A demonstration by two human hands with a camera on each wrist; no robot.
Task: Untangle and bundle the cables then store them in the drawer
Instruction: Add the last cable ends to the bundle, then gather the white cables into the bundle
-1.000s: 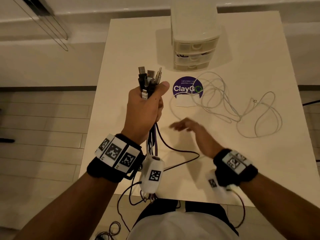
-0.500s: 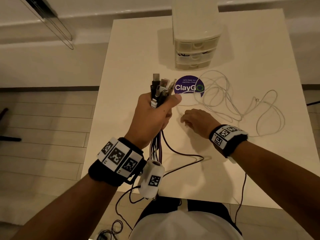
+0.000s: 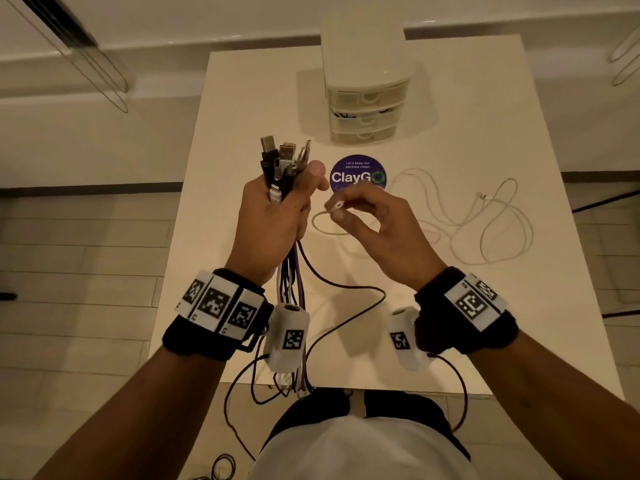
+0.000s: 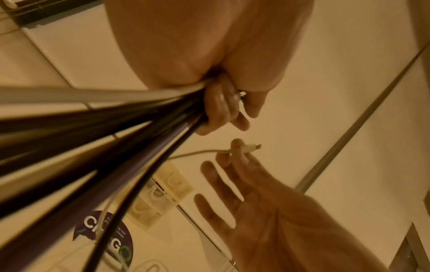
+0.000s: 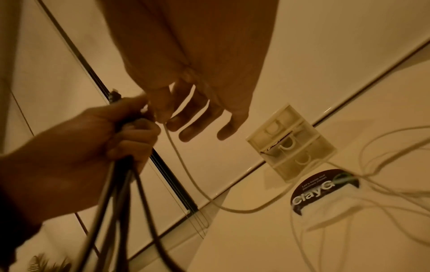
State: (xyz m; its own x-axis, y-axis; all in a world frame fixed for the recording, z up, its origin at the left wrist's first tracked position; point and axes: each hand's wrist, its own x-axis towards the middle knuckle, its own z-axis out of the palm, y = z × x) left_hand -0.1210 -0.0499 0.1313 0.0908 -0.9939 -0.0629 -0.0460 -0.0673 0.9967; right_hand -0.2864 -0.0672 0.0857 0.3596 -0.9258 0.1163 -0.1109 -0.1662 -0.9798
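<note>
My left hand (image 3: 277,209) grips a bundle of dark and white cables (image 3: 282,164) upright, plugs sticking up above the fist, tails hanging past the table's front edge. The fist around the bundle (image 4: 163,114) fills the left wrist view. My right hand (image 3: 360,216) pinches the plug end of a white cable (image 3: 336,205) between thumb and forefinger, just right of the left fist; the other fingers are spread. That white cable (image 3: 485,230) trails in loose loops over the table to the right. The same pinched plug (image 4: 249,148) and the cable (image 5: 186,165) show in the wrist views.
A small three-drawer plastic chest (image 3: 367,95) stands at the back of the white table (image 3: 519,323), its drawers pushed in. A round purple ClayGo sticker (image 3: 356,174) lies in front of it. More cable loops (image 3: 221,465) lie on the floor below.
My right hand came forward over the table, took the white cable's plug end off the surface and lifted it up beside the left fist. The left hand kept holding the bundle.
</note>
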